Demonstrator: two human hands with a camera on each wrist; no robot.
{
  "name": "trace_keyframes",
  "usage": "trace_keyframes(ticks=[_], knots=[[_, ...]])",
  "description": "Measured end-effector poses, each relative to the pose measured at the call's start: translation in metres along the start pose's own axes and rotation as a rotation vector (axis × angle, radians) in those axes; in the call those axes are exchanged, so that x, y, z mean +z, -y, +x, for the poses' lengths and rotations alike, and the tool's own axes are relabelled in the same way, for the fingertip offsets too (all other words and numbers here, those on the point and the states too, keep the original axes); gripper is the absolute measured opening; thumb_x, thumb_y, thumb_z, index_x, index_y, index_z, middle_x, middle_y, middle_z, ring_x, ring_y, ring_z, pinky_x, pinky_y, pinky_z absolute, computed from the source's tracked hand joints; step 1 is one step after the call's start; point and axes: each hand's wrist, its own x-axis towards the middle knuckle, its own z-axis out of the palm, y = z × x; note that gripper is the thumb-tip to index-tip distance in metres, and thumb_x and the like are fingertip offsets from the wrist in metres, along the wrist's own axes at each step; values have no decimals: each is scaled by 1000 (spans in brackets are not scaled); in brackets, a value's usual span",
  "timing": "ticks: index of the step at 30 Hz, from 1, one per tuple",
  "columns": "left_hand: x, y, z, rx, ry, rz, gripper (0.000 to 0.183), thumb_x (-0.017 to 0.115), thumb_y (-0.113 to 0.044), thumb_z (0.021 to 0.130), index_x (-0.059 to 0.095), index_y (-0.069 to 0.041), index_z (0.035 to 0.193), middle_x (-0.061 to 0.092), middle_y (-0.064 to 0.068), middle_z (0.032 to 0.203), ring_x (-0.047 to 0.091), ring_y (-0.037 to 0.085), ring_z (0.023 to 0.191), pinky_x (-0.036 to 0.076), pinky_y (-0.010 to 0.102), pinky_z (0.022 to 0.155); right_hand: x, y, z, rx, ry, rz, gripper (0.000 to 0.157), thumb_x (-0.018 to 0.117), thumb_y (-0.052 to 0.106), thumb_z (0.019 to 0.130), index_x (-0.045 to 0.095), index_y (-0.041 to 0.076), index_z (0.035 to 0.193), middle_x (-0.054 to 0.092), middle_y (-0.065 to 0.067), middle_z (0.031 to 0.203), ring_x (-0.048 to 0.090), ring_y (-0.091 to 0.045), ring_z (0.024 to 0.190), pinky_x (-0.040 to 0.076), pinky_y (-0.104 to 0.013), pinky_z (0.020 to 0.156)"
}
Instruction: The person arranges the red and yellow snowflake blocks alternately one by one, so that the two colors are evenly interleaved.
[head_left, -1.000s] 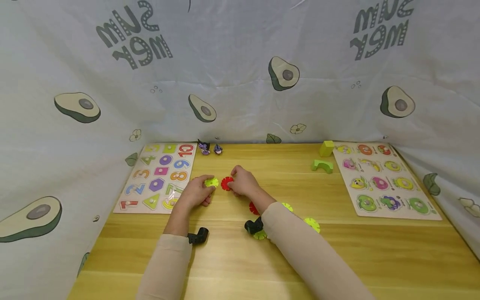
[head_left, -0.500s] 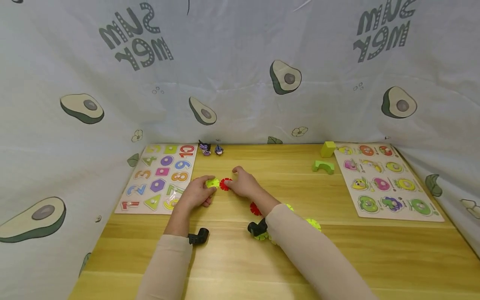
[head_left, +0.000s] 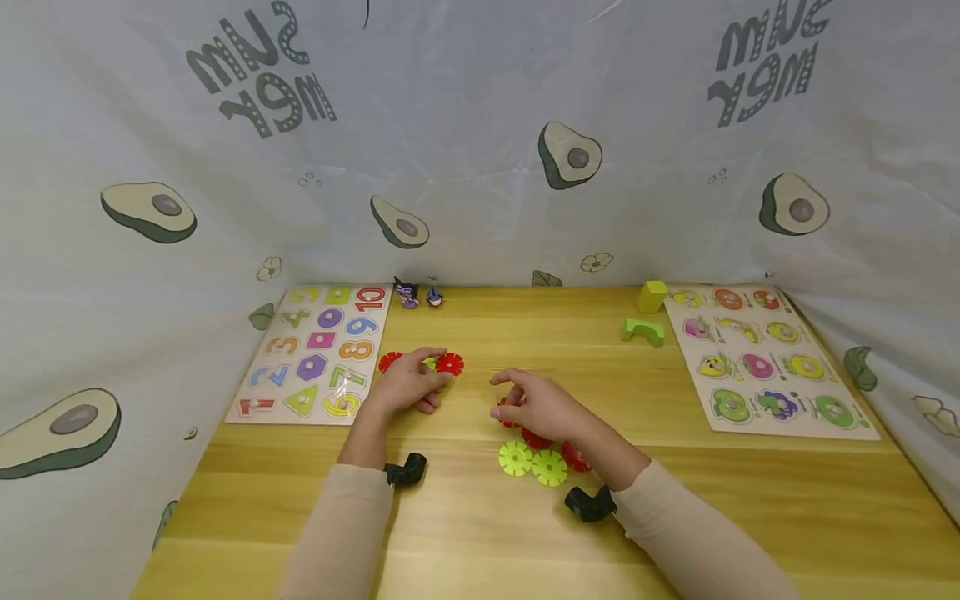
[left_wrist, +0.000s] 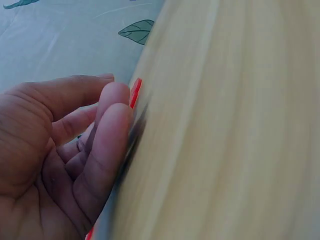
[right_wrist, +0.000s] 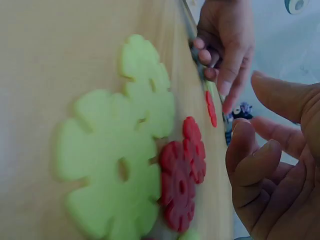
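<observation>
My left hand lies over a row of notched flower-shaped discs left of centre. Its index finger and thumb are at the rim of a red disc; the left wrist view shows a gap between their tips. A yellow-green disc is mostly hidden under this hand, and another red disc shows at its left. My right hand holds nothing, its fingers loosely bent above a cluster of loose discs. Two yellow-green discs and several red discs lie there, partly covered by the hand.
A number puzzle board lies at left, a fruit puzzle board at right. Two small purple figures stand at the back. A green block and a green arch block sit beside the fruit board. A printed cloth hangs behind the table.
The right hand has let go of the red disc, which now sits beside the yellow-green one, and moved right and nearer to me. The left hand has shifted slightly right along the row.
</observation>
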Motion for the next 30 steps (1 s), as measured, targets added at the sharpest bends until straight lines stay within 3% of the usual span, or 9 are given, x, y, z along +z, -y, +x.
trace_keyframes(ticks=[4,8,14,23,30], knots=[[7,1,5,-15,-16,-58,53,66,-20,86,46,-17,136,60,16,82,64,25,58,55,39,53,0,-10,-21,-50,84,-28,43,73,26,80,58,16,119,55,-2,74,51,-17,60,45,-30,50],[11,1,7,-23,-55,-28,53,66,-19,87,46,-19,136,60,15,75,64,24,55,55,38,50,1,-20,-35,-69,128,-75,41,75,24,78,61,17,116,52,0,69,46,-13,60,41,-25,50],[14,-1,10,-8,-83,51,49,65,-21,87,48,-22,134,60,13,70,61,21,51,54,35,48,4,-28,-43,-83,119,-110,46,78,27,74,63,20,117,50,3,67,44,-12,60,38,-24,52],[18,2,11,-44,-98,80,41,63,-22,89,53,-22,129,61,12,70,61,20,51,53,33,47,12,-28,-45,-96,108,-268,49,79,26,73,62,21,119,60,11,104,51,-10,85,45,-33,78],[21,1,10,-61,-113,95,40,63,-21,89,54,-23,128,60,12,70,61,21,51,54,33,47,14,-25,-45,-120,90,-283,42,79,22,72,61,18,110,57,9,87,47,-13,74,43,-30,69]])
